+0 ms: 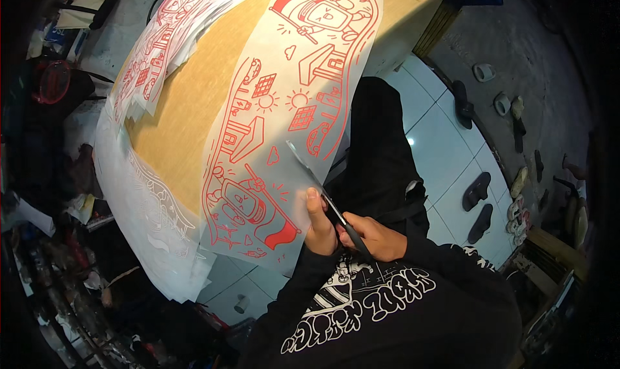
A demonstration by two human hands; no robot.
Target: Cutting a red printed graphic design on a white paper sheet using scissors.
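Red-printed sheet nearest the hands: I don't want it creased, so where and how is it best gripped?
Probably pinch the red-printed sheet by its near right edge, coming from the person's side: this thin end overhangs the table, so both faces seem reachable.

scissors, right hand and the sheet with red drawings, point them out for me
Scissors [331,205]: head view, mid-length, where the blades run into the dark handles.
Right hand [382,238]: head view, the back of the hand.
Sheet with red drawings [279,125]: head view, a bare patch near its middle.

Worn are black trousers [382,143] and a black long-sleeved top [445,324] with white puffy lettering [385,307]; the hands [380,238] are bare.
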